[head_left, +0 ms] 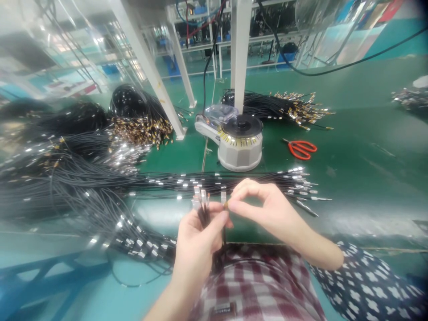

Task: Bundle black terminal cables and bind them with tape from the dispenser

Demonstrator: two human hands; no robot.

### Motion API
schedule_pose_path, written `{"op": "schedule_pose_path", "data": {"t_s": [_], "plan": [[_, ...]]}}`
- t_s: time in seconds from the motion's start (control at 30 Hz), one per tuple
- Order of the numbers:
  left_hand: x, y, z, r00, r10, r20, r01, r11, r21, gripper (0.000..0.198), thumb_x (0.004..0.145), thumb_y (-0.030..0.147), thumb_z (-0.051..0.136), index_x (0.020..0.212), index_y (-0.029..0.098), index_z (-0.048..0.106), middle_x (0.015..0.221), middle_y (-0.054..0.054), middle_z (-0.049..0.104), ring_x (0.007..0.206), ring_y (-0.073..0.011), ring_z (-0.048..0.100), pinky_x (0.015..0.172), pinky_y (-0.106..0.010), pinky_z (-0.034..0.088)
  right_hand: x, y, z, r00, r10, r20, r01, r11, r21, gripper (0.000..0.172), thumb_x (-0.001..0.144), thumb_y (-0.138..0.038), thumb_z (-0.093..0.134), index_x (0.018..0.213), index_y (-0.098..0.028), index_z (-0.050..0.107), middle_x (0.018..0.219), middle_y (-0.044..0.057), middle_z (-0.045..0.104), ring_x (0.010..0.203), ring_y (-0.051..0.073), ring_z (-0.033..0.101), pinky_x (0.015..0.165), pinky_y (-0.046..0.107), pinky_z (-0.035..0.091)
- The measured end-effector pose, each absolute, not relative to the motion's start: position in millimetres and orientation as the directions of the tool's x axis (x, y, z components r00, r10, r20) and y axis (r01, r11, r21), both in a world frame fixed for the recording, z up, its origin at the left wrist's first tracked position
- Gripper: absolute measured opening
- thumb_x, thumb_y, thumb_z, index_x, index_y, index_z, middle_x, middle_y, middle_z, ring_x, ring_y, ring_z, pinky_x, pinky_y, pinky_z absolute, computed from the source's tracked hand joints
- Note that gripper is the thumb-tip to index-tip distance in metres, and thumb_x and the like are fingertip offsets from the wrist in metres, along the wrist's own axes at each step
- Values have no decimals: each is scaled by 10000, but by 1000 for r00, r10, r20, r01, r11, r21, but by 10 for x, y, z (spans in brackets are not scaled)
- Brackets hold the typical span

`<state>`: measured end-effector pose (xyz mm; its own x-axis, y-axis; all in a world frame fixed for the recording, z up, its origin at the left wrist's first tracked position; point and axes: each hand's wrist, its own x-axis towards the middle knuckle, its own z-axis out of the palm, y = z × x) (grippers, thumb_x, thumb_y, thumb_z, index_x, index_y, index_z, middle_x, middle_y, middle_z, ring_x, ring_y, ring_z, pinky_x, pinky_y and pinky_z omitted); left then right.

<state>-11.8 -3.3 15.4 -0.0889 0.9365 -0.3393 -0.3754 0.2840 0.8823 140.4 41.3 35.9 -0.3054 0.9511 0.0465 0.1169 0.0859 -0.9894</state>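
My left hand (pixel 200 238) is closed round a small bunch of black cables (pixel 203 216) whose silvery ends stand upright above the fingers. One cable end (pixel 224 197) sticks up apart from the bunch, pinched between my left thumb and forefinger. My right hand (pixel 264 203) is closed in a pinch on a small piece of yellowish tape (pixel 226 205) at that cable end. Whether the tape is wrapped round it fully I cannot tell. Beyond the hands stands a white tape dispenser (pixel 240 154) with a black round top and yellow strips round its rim.
A long bundle of black cables (pixel 160 180) lies across the green table (pixel 361 156). Red-handled scissors (pixel 302 149) lie right of the dispenser. More cable bundles (pixel 142 127) are heaped at left, another (pixel 284 107) behind. White posts (pixel 239 58) rise from the table.
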Motion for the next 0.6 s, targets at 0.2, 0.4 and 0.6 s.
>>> {"op": "schedule_pose_path", "data": {"t_s": [0.2,0.4,0.6], "plan": [[-111,-47,165,-78,940,-333,-359,285,889,177,732,255,762,815,139,657,569,-6,633,344,16,257,364,-146,177,1410,405,362,-311,949,53,126,97,-987,153,778,-208,681,631,-177,654,737,3,649,749,156,600,773,309,447],[-117,-45,162,-68,942,-330,-336,290,896,177,744,261,753,811,142,641,574,-5,634,345,16,255,368,-152,178,1401,421,353,-315,948,43,130,88,-988,153,786,-193,675,637,-169,657,748,8,646,752,153,598,776,304,442],[-116,-40,161,-53,941,-335,-343,298,891,169,754,250,744,805,137,630,576,-3,626,349,15,263,368,-154,175,1387,419,351,-315,948,44,127,88,-988,154,789,-192,677,638,-168,653,749,5,641,753,150,593,776,300,440]]}}
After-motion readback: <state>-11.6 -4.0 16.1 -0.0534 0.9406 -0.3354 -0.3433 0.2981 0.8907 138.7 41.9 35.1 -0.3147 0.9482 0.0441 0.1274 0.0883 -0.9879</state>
